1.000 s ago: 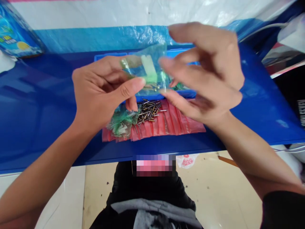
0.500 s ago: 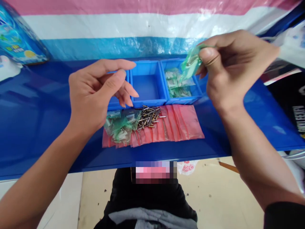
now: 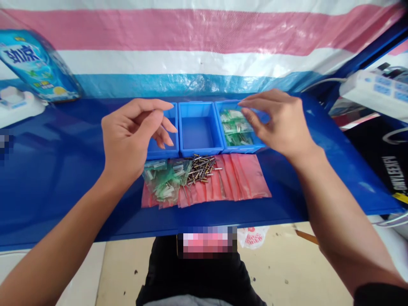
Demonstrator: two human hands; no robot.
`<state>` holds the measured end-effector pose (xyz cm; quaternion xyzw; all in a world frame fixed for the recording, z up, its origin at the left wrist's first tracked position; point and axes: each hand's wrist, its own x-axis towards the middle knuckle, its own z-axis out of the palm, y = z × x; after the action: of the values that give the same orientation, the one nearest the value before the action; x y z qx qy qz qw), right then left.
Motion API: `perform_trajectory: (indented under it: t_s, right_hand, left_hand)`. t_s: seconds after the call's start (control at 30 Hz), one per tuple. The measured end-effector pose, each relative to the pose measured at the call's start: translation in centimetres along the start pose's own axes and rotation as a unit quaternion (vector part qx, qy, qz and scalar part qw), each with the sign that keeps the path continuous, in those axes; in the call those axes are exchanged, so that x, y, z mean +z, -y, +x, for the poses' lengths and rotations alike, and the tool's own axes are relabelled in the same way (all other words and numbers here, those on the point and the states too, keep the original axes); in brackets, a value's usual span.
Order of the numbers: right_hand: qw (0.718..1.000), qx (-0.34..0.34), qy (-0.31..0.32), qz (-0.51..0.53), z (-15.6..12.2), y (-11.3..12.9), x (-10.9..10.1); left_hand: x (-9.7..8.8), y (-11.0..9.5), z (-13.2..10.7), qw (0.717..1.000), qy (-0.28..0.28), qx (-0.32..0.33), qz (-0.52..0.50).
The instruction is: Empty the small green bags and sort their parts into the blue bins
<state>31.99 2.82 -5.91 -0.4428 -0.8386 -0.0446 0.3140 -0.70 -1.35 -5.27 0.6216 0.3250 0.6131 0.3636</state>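
My left hand (image 3: 130, 131) hovers over the left blue bin (image 3: 172, 151), its fingers loosely bent, apart and with nothing in them. At the right blue bin (image 3: 240, 149), my right hand (image 3: 277, 121) is held over the right side, thumb and fingers apart, holding nothing. Inside that bin lie several small green-tinted plastic bags (image 3: 236, 127) with pale and metal pieces. The middle blue bin (image 3: 197, 131) shows a bare floor. In front, a pile of rivets (image 3: 201, 168) and green-tinted bags (image 3: 164, 182) rest on a row of overlapping pink plastic bags (image 3: 250, 176).
The blue table (image 3: 51, 182) ends at a front edge above my lap. A blue detergent bag (image 3: 40, 68) stands at the back left beside a white plug (image 3: 15, 106). A white power strip (image 3: 376, 89) is at the right. A striped sheet (image 3: 191, 34) hangs behind.
My right hand has come down and left to the right bin and let go of the green-tinted bag, which now lies among the others. My left hand keeps its pose; the view has tilted up slightly.
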Motion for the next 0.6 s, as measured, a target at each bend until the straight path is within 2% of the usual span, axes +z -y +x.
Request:
perform_trajectory:
  t_s: [0.1,0.2,0.27,0.37,0.43,0.47,0.53,0.6]
  right_hand:
    - [0.996,-0.023,0.079,-0.026,-0.5,1.4,-0.2]
    - [0.99,-0.042,0.136,-0.019,-1.0,1.5,0.2]
    - [0.989,-0.034,0.14,-0.011,-1.1,1.6,0.4]
    - [0.996,-0.044,0.079,-0.008,-0.9,3.2,0.5]
    - [0.99,-0.134,0.036,0.037,-0.9,5.4,0.5]
    - [0.975,-0.203,0.031,0.083,-1.0,6.6,0.6]
    - [0.936,-0.296,0.057,0.183,-1.4,9.1,1.1]
    - [0.92,-0.342,0.098,0.167,-2.1,10.9,1.9]
  left_hand:
    - [-0.1,-0.1,0.0,1.0,0.004,0.017,0.019]
    - [-0.1,-0.2,0.0,0.999,-0.005,0.033,0.042]
    - [-0.1,-0.2,0.0,0.998,-0.014,0.041,0.051]
    - [0.0,0.1,0.1,0.997,-0.018,0.051,0.053]
    - [-0.1,0.3,0.1,0.997,-0.019,0.053,0.056]
    - [-0.1,0.4,0.1,0.997,-0.019,0.055,0.057]
    - [-0.1,0.6,0.2,0.996,-0.015,0.064,0.061]
    - [-0.2,0.8,0.2,0.995,-0.006,0.074,0.065]
